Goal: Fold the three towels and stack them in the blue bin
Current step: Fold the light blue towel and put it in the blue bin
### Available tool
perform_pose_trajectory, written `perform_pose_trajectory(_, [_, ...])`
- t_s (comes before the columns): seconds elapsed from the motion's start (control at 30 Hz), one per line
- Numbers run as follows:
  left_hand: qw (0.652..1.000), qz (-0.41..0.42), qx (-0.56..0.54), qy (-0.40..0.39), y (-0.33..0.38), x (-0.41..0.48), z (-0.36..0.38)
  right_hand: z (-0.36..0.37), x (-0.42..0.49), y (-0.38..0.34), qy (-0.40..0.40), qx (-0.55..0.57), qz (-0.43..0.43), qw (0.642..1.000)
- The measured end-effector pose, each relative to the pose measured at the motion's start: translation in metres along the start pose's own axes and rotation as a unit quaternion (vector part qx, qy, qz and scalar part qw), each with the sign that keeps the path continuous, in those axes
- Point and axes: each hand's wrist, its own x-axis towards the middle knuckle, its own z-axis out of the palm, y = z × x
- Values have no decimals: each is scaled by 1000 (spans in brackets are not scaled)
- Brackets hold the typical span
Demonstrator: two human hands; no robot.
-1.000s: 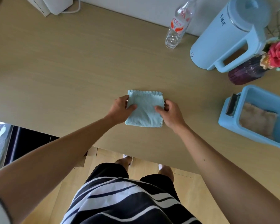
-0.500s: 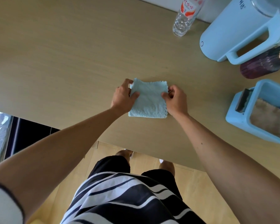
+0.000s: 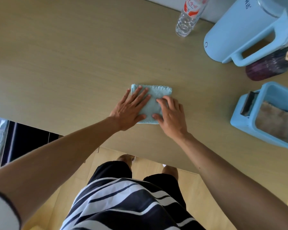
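A small light blue towel point(image 3: 154, 103) lies folded into a square on the wooden table point(image 3: 73, 63), near its front edge. My left hand point(image 3: 131, 108) lies flat on the towel's left half with straight fingers. My right hand point(image 3: 170, 113) rests on its right half, fingers slightly bent, pressing down. The blue bin point(image 3: 249, 128) stands at the right edge of the view with a brown folded towel point(image 3: 273, 122) inside it. No third towel is in view.
At the back right stand a clear water bottle point(image 3: 188, 19), a large light blue jug point(image 3: 239, 32) with a handle, and a dark purple vase point(image 3: 268, 67). The table's front edge runs just below my hands.
Both hands have let go of the towel's side edges and now lie on top of it, pressing it flat. The view has shifted forward.
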Motion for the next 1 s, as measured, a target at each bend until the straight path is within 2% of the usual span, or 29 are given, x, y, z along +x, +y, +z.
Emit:
perform_pose_trajectory(0.23, [1000, -18, 7, -20, 1, 4, 1, 6, -6, -3, -12, -39, 13, 999])
perform_pose_trajectory(0.43, [995, -96, 19, 12, 8, 39, -28, -4, -1, -16, -15, -36, 41, 998])
perform_pose_trajectory(0.6, [993, -111, 29, 21, 14, 56, -41, -15, -5, -18, 9, -9, 82, 997])
perform_pose_trajectory(0.83, [985, -162, -43, -28, 8, 68, -51, -20, -22, -11, 44, 40, 151, 987])
perform_pose_trajectory(0.93, [970, -194, -136, -60, 13, 70, -62, -25, -31, -7, 61, 83, 177, 979])
perform_pose_trajectory(1.0, [946, -225, -228, -45, 12, 69, -71, -30, -35, -5, 80, 162, 204, 962])
